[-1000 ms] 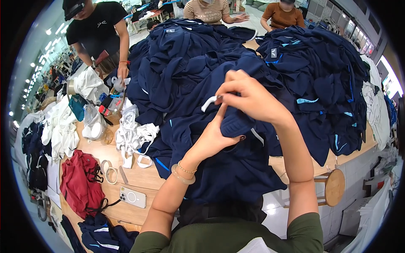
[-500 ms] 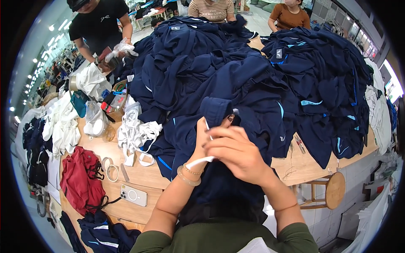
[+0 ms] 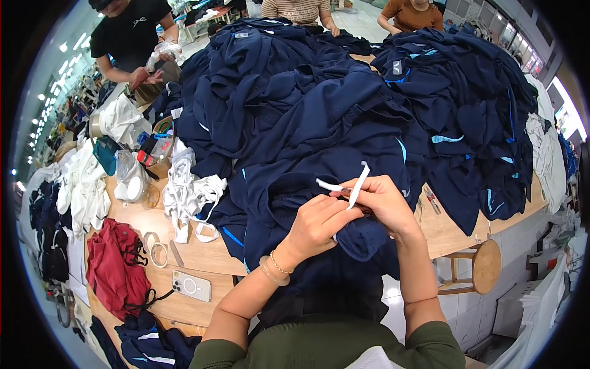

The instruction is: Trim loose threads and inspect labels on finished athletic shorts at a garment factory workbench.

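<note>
Pinching white cord (image 3: 359, 184) just right of frame centre: left hand (image 3: 316, 224) and right hand (image 3: 388, 204) both closed on it, navy garment (image 3: 362, 241) bunched just below. Two ends are out; look not yet secured, can't confirm any knot.

The left hand (image 3: 316, 227) curls with its back showing, thumb and forefinger pinched, while close beside it the right hand (image 3: 388, 202), slightly higher, turns inward, fingertips pinching too. The left forearm (image 3: 246, 295) slants up and rightward; the right forearm (image 3: 418, 267) stands nearly upright, leaning leftward.
</note>
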A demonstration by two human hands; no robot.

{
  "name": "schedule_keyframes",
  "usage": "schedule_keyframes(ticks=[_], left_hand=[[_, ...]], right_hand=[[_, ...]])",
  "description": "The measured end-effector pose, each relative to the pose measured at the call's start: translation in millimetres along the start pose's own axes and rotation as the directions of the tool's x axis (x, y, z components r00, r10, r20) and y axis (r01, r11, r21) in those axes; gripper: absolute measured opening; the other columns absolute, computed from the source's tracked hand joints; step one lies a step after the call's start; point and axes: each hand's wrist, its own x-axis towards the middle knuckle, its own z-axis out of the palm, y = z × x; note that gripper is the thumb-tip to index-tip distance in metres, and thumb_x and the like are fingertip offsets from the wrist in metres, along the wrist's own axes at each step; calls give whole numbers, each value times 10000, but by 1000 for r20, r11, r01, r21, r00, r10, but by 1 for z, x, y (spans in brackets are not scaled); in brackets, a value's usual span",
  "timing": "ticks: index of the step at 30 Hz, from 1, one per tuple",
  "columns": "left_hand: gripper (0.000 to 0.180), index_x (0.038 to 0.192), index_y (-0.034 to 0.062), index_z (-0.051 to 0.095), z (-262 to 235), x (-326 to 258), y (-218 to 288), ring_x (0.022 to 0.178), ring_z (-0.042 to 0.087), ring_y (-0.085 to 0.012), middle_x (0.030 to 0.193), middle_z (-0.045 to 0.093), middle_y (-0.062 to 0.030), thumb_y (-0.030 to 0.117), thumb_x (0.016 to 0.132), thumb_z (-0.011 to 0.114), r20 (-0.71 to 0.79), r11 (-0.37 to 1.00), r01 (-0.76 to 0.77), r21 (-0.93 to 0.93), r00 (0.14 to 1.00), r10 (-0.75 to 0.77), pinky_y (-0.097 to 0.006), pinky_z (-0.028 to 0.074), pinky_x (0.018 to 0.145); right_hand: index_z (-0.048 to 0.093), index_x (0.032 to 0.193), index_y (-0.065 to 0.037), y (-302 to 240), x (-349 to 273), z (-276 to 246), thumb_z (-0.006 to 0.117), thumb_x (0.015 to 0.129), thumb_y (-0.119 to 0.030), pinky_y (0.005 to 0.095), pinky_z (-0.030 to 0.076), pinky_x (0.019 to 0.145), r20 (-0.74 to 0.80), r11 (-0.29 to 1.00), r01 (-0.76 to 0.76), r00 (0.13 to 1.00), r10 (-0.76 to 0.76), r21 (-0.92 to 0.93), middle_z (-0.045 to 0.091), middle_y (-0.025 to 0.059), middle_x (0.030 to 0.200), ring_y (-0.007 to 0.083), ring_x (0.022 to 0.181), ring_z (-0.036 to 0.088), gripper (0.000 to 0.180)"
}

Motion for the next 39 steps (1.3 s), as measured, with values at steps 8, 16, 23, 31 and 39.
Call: schedule_keyframes(ticks=[8,16,23,31,39], left_hand=[[290,944,42,674,0,-8,-5,736,632,-264,869,658,-89,110,680,774,-17,996,89,-24,996,-89,-346,499,664],[334,942,62,649,-3,-5,6,815,605,-259,906,607,-69,41,622,743,107,985,162,-55,982,-156,-355,470,740],[336,943,41,634,-4,-14,10,889,606,-284,975,616,-78,98,644,776,50,961,266,-75,964,-263,-378,461,829],[258,1010,-21,593,-10,-15,14,945,596,-123,1089,576,-53,-104,770,637,-65,528,510,-679,675,-735,-249,463,879],[289,1005,-5,626,-14,-25,2,1029,568,-163,1164,520,-78,-93,735,679,-21,575,490,-655,749,-662,-289,454,925]], right_hand=[[726,1053,2,-10,-6,-7,528,959,-176,178,319,546,122,999,41,992,-37,-30,559,-39,673,19,588,419,282],[711,1010,14,8,10,-12,553,990,-140,185,335,560,60,994,104,993,-106,22,530,-35,701,28,600,406,222],[700,1022,7,26,20,-5,565,957,-42,174,314,553,-101,913,406,910,-402,29,551,-25,829,24,632,414,158],[692,929,40,22,14,-14,610,890,58,194,466,601,-15,891,448,894,-448,70,642,67,842,74,689,581,93],[599,868,34,9,7,4,605,825,108,280,496,615,144,481,544,751,-644,-688,553,92,906,211,719,624,86]])
